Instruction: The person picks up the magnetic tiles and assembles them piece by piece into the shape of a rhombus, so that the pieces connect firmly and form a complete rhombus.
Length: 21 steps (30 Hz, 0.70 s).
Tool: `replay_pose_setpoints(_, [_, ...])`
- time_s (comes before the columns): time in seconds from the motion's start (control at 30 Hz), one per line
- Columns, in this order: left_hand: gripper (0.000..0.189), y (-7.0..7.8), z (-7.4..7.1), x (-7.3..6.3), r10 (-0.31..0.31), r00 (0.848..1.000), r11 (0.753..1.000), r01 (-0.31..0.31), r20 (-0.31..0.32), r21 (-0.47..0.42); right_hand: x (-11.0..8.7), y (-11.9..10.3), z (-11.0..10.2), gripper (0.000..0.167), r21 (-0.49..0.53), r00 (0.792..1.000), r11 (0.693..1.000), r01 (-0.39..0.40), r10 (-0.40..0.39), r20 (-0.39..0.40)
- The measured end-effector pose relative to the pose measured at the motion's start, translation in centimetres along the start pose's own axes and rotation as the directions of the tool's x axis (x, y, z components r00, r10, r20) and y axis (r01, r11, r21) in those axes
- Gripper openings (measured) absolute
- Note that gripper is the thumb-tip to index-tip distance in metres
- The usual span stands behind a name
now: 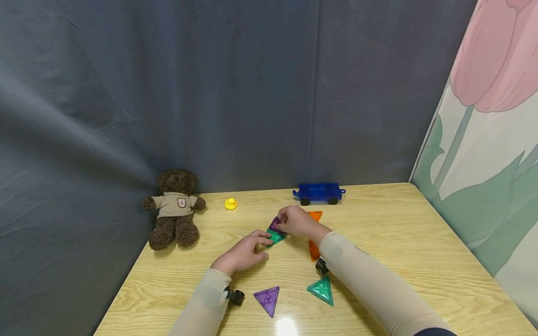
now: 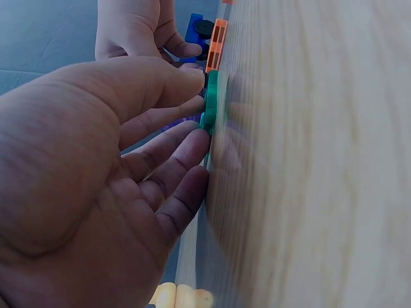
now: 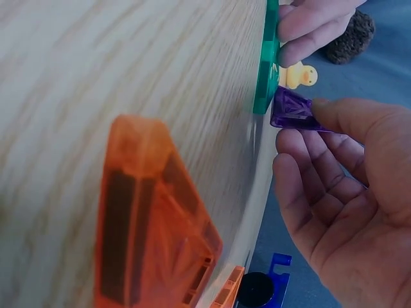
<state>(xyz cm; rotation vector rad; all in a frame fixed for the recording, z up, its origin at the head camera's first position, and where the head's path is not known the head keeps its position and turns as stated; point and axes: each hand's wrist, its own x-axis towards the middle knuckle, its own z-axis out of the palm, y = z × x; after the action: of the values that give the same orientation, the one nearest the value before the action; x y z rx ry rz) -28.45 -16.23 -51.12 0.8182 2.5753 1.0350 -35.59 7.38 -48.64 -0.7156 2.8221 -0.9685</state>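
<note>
Magnetic tiles, six counted on the wooden worktop point(image 1: 378, 233) and in hand: two purple, two green, two orange. Purple, first: small triangular purple tile point(image 1: 275, 225), pinched between thumb and fingers of the right hand point(image 1: 296, 221), held tilted at the edge of a green tile. Purple, second: loose purple triangle point(image 1: 268, 299), flat near the front edge. Green, first: upper green tile point(image 1: 276, 237), flat on the worktop, its left part under the fingertips of the left hand point(image 1: 244, 252), whose fingers are extended and loosely spread. Green, second: loose green triangle point(image 1: 322, 290), flat, right of the loose purple one, well apart from it. Orange, two: far orange tile point(image 1: 316, 215) and near orange tile point(image 1: 314, 252), both partly hidden by the right wrist and sleeve. Also present: one blue wheeled wagon point(image 1: 319, 192) at the back edge; one yellow toy duck point(image 1: 230, 204); one brown teddy bear point(image 1: 175, 210) in a beige shirt, at the left; one dark curtain point(image 1: 235, 93) behind; one tulip-patterned panel point(image 1: 483, 154), right.
</note>
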Motion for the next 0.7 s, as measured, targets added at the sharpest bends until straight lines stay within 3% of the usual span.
replay_pose_setpoints(0.33, [0.04, -0.22, 0.03, -0.05, -0.003, 1.0, 1.0, 0.003, 0.01, -0.006, -0.02, 0.1, 0.15, 0.014, 0.02, 0.999, 1.0, 0.012, -0.013, 0.037])
replay_pose_setpoints(0.53, [0.041, -0.26, 0.07, -0.12, -0.021, 1.0, 1.0, 0.021, 0.015, -0.016, -0.23, 0.46, 0.16, 0.015, 0.032, 0.994, 0.999, -0.012, 0.009, 0.105])
replay_pose_setpoints(0.7, [0.042, -0.28, 0.09, -0.28, -0.018, 1.0, 0.998, 0.019, 0.017, -0.058, -0.21, 0.67, 0.15, 0.018, 0.058, 0.992, 0.998, -0.019, 0.011, 0.126])
